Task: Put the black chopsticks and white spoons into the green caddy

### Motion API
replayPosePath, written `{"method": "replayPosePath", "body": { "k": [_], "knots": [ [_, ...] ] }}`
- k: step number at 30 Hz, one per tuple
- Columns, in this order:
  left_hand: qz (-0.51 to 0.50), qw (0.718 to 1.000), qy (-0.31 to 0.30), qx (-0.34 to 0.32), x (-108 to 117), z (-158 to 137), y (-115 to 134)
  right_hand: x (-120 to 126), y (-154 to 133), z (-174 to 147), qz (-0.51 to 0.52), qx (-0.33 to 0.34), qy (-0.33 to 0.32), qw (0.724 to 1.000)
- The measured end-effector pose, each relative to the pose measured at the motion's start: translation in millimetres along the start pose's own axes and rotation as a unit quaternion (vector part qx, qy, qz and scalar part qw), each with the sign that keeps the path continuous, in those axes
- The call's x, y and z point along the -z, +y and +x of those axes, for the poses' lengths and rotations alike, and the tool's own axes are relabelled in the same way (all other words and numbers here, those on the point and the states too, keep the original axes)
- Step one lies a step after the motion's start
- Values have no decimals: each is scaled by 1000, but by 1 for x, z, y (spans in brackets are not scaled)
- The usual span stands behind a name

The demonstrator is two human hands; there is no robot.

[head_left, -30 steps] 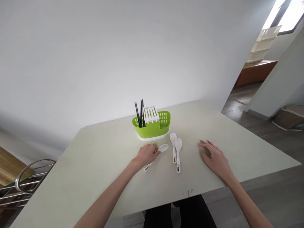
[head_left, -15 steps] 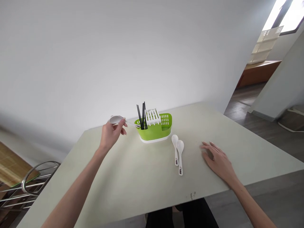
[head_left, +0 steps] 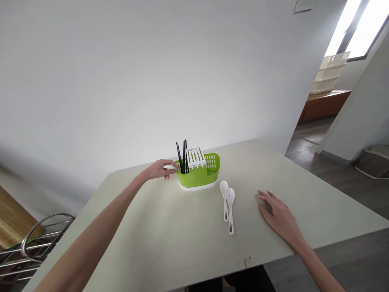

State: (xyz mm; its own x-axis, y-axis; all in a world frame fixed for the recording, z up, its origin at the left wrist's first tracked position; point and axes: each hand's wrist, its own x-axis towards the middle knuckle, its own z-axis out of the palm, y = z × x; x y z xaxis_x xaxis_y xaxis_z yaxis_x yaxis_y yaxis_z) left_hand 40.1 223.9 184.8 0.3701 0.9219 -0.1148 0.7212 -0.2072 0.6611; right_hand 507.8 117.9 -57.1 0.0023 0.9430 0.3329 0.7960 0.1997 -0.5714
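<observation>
My left hand (head_left: 159, 169) is at the left end of a green and white cutlery caddy (head_left: 199, 178), its fingers closed on a white spoon (head_left: 170, 166). Only a small part of that spoon shows; the fingers and the caddy's rim hide the rest. Several black chopsticks (head_left: 183, 156) stand in the caddy's left compartment, just right of my fingertips. In front of the caddy lie two white spoons, one (head_left: 224, 198) slightly overlapped by the other (head_left: 230, 209), bowls away from me. My right hand (head_left: 278, 213) rests on the table to their right, fingers apart, holding nothing.
The pale table (head_left: 170, 239) meets a white wall (head_left: 152, 81) behind the caddy. A metal rack (head_left: 33, 247) stands past the table's left edge. At the right are a wall corner, a window (head_left: 352, 36) and a wooden bench (head_left: 325, 105).
My left hand has moved right and turned palm-down, bringing the spoon to the caddy's left end; its bowl no longer shows clearly. My right hand stays put. The view has tilted up slightly.
</observation>
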Motion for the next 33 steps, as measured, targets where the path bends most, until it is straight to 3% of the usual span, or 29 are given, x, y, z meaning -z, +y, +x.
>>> {"method": "replayPosePath", "body": {
  "k": [7,24,29,33],
  "knots": [
    [79,995,-37,43,16,7,4,0,-2,0,-2,-1,-2,1000],
    [252,965,57,35,9,10,-6,4,-3,0,3,-13,-6,1000],
    [336,929,157,17,5,7,11,4,-5,0,6,-9,-3,1000],
    [327,905,264,-62,-25,3,45,6,-7,0,4,-13,-4,1000]
  ]
}}
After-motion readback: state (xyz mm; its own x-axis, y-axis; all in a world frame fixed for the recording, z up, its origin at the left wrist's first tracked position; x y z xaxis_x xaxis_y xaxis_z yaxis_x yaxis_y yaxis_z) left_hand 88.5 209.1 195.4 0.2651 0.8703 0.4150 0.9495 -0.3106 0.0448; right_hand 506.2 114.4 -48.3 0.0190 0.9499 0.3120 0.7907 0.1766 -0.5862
